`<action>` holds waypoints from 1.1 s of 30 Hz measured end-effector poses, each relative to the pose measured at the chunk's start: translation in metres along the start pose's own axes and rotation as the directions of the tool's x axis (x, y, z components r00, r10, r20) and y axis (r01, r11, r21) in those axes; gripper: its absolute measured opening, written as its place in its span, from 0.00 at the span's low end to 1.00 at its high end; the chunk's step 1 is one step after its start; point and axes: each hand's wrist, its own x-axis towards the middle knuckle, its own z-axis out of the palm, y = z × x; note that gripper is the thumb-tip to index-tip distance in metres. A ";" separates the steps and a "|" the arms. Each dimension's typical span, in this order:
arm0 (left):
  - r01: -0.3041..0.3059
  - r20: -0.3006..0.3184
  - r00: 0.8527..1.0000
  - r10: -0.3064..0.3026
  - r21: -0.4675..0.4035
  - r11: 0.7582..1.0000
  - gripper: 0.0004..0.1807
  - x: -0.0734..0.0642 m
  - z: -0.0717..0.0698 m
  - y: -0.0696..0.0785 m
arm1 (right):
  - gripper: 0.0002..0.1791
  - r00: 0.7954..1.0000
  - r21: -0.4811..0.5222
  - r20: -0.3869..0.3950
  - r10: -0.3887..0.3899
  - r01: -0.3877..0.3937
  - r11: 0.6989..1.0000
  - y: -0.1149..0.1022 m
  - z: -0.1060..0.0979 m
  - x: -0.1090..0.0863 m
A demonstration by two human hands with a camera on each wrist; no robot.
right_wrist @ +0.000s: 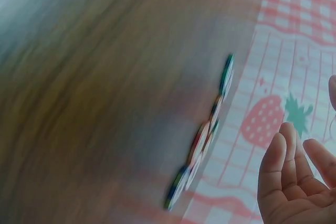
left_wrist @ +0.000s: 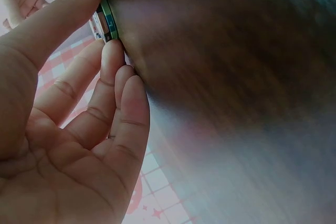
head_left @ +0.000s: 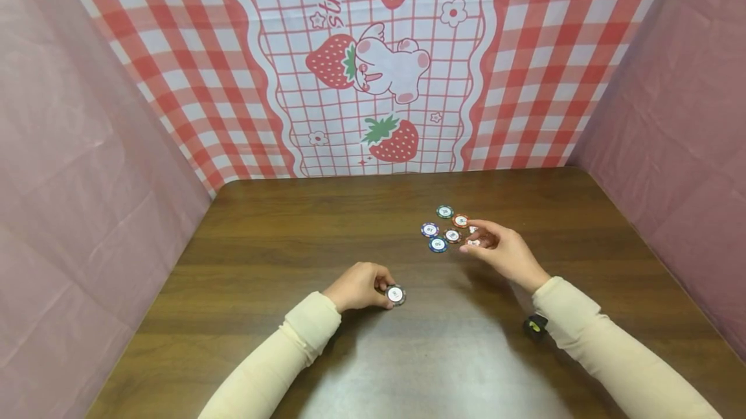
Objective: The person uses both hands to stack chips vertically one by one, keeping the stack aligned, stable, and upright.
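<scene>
Near the middle of the table, my left hand (head_left: 358, 286) pinches a dark-rimmed poker chip (head_left: 395, 294) with a white centre between thumb and fingers. From the left wrist, its edge (left_wrist: 108, 22) shows green and dark bands beside the fingertips. My right hand (head_left: 513, 260) is over the right side of a group of chips, thumb and fingers apart, and partly hides some of them. In the right wrist view its fingers (right_wrist: 273, 156) are loosely extended, holding nothing. The group includes a green chip (head_left: 445, 212), an orange chip (head_left: 461, 221), a purple chip (head_left: 430, 230) and a blue chip (head_left: 438, 245).
The brown wooden table (head_left: 280, 225) ends at a red-and-white checked cloth (head_left: 542, 82) with strawberries. Pink curtains (head_left: 76, 166) hang on both sides. A small black device (head_left: 534, 326) shows at the right sleeve.
</scene>
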 end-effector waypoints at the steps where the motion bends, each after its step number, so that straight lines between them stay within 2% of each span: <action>1: 0.000 0.000 1.000 0.000 -0.001 1.000 0.15 0.000 0.000 0.000 | 0.31 1.000 -0.009 -0.004 0.009 -0.009 1.000 0.003 -0.003 0.000; 11: 0.001 0.004 1.000 -0.001 0.013 1.000 0.15 0.001 -0.001 0.000 | 0.31 0.997 -0.044 -0.025 0.068 -0.069 0.997 0.026 -0.025 -0.002; 24: -0.004 0.001 1.000 0.004 0.005 1.000 0.15 0.001 -0.002 0.001 | 0.40 0.979 -0.048 0.057 0.198 -0.196 0.980 0.051 -0.041 0.001; 33: 0.005 0.008 1.000 -0.005 0.010 1.000 0.15 0.001 -0.002 0.001 | 0.41 0.957 -0.040 0.126 0.260 -0.257 0.966 0.057 -0.043 0.001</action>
